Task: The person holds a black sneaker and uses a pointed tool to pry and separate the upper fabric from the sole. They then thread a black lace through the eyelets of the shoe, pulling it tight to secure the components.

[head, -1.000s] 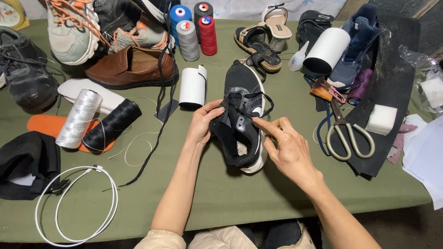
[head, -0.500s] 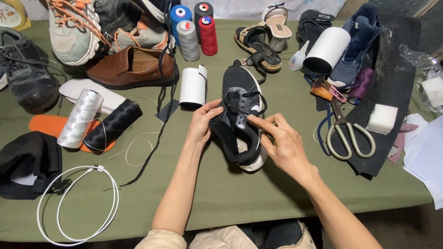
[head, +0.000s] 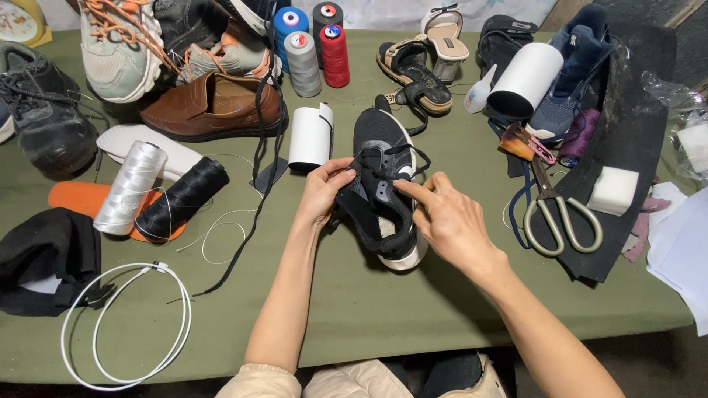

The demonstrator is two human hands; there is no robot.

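At the desk's middle, fingers first: the left hand (head: 321, 193) pinches the near side of the black sneaker's (head: 383, 193) upper by the lace area, thumb on top, other fingers curled under the edge. The right hand (head: 450, 221) has its forefinger stretched out and pressed onto the tongue and lacing, thumb tucked beside it, remaining fingers folded against the shoe's far side. Both hands touch the shoe.

Change over the last second: the shoe sits a little more upright in the grip, toe pointing away, white heel sole toward the wearer. The right forefinger has slid from the shoe's side edge inward onto the lace panel. The left hold reads much the same. My reading: gripping has given way to fine work at the laces, the left hand only steadying.

Outward from there:
- white roll (head: 310, 138) just beyond the left hand, upright on the green desk (head: 369, 309)
- loose black lace (head: 251, 214) trailing left of the forearm
- white thread spool (head: 130, 188) and black thread spool (head: 181, 197) lying over an orange insole (head: 74, 200)
- coiled white cord (head: 125, 324) at the near left
- brown shoe (head: 210, 107) and thread cones (head: 310, 44) at the far edge
- scissors (head: 557, 214) to the right, on a dark sheet, well apart from the right hand
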